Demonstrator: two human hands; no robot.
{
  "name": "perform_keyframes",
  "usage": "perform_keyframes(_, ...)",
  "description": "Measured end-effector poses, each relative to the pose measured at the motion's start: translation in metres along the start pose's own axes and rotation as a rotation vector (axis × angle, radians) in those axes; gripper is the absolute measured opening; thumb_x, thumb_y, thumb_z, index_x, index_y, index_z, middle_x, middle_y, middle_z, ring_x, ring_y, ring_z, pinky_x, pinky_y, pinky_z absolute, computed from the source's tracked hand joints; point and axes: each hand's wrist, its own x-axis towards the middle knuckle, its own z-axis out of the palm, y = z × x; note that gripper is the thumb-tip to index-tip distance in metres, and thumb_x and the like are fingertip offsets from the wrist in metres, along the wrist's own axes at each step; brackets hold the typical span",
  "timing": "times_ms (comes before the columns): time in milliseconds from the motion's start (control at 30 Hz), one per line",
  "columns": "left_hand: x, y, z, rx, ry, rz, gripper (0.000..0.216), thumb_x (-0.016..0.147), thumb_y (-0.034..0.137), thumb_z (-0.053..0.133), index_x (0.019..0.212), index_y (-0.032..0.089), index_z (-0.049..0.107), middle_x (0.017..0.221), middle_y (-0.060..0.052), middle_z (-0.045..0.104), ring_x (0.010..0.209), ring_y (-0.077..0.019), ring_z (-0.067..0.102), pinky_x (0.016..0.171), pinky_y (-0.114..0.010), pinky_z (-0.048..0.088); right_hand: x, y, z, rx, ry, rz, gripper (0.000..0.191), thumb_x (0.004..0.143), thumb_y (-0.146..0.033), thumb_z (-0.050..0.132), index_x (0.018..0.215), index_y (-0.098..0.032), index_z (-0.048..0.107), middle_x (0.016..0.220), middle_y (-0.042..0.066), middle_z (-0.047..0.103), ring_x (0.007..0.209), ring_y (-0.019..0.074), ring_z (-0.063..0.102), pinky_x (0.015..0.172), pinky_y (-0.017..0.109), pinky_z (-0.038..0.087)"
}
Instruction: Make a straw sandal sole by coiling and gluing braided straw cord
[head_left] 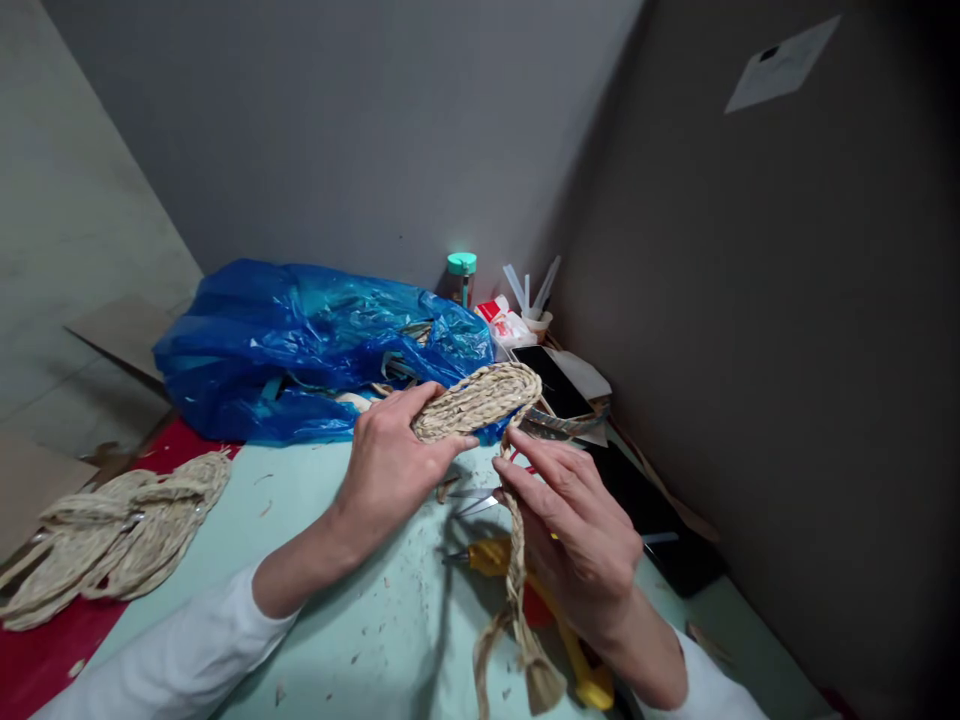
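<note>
An oval sole-shaped coil of braided straw (pixel 480 403) is held above the table. My left hand (pixel 394 450) grips its left end, thumb along the near edge and fingers behind. From the coil's right end a loose braid (pixel 516 550) hangs down, fraying into a wide flat strand at the bottom. My right hand (pixel 574 525) pinches this braid just below the coil, between thumb and fingers. Beneath the right hand lie scissors (pixel 476 500) with their blades apart, and a yellow glue gun (pixel 491 556), both partly hidden by the hand and braid.
A blue plastic bag (pixel 300 340) with straw inside sits at the back. Braided straw bundles (pixel 127 530) lie on red cloth at left. A phone (pixel 551 380), a green-lidded jar (pixel 461 275) and a cup of glue sticks (pixel 536 320) stand near the wall. Straw scraps dot the pale green tabletop (pixel 337 620).
</note>
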Motion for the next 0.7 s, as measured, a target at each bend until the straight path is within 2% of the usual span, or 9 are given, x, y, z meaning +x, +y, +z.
perform_keyframes(200, -0.008, 0.003, 0.004, -0.013, 0.002, 0.034, 0.040, 0.072, 0.027, 0.076, 0.109, 0.016, 0.070, 0.110, -0.011, 0.076, 0.101, -0.0280, 0.071, 0.093, -0.042, 0.055, 0.002, -0.003, 0.002, -0.088, 0.009, 0.002, 0.038, 0.086, 0.002, 0.064, 0.118, -0.017, 0.069, 0.116, 0.013, 0.068, 0.108, 0.0247, 0.060, 0.087, 0.042, 0.054)
perform_keyframes(433, -0.015, 0.007, 0.005, 0.054, 0.099, 0.148, 0.034, 0.073, 0.024, 0.069, 0.107, 0.018, 0.069, 0.105, -0.010, 0.077, 0.097, -0.0271, 0.071, 0.092, -0.042, 0.055, -0.001, -0.003, 0.004, -0.118, -0.001, -0.057, 0.044, 0.090, 0.000, 0.059, 0.131, -0.017, 0.063, 0.125, 0.014, 0.064, 0.116, 0.0263, 0.058, 0.089, 0.045, 0.054)
perform_keyframes(567, -0.017, 0.009, 0.004, 0.080, 0.164, 0.212, 0.033, 0.075, 0.022, 0.065, 0.107, 0.015, 0.067, 0.102, -0.012, 0.077, 0.095, -0.0278, 0.071, 0.089, -0.042, 0.055, -0.001, -0.004, 0.002, -0.150, -0.041, -0.077, 0.043, 0.090, 0.000, 0.060, 0.131, -0.013, 0.063, 0.127, 0.015, 0.063, 0.119, 0.0276, 0.056, 0.093, 0.045, 0.054)
perform_keyframes(700, -0.019, 0.009, 0.002, 0.081, 0.175, 0.286, 0.032, 0.078, 0.021, 0.063, 0.110, 0.016, 0.064, 0.104, -0.011, 0.076, 0.096, -0.0271, 0.070, 0.089, -0.042, 0.054, -0.002, -0.006, 0.000, -0.158, -0.065, -0.083, 0.044, 0.091, -0.001, 0.058, 0.133, -0.014, 0.061, 0.129, 0.014, 0.062, 0.117, 0.0261, 0.057, 0.093, 0.044, 0.054)
